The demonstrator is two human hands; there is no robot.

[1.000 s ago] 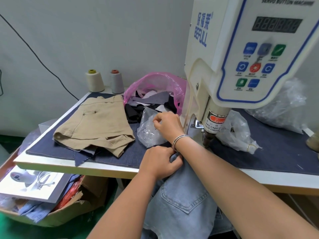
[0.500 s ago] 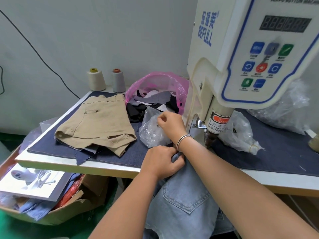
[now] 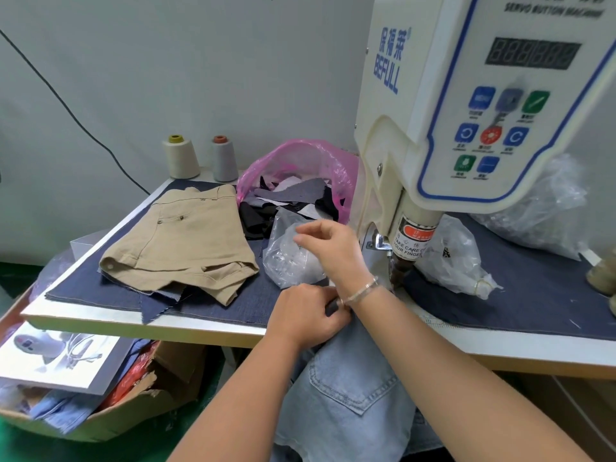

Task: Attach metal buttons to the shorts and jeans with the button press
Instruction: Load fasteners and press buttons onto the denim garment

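Right hand [image 3: 328,243] was over the clear plastic bag [image 3: 290,258], fingers loosely curled with thumb and forefinger close; whether it pinched a button, cannot tell. Left hand [image 3: 305,316] gripped the top edge of the light blue jeans [image 3: 346,395] at the table's [image 3: 200,323] front edge, fingers curled round the fabric. The jeans hung off the table toward the person's lap, back pocket showing, not yet under the press head [image 3: 401,268] of the button press [image 3: 466,105]. Tan shorts [image 3: 180,241] lay folded on the dark denim mat [image 3: 533,301], well left of the press; small metal buttons showed on them, so judged finished. Jeans judged still to do: button picked, placed, fabric fed in, pressed. Pink bag of scraps [image 3: 300,165] behind, two thread cones [image 3: 200,158] at the back.
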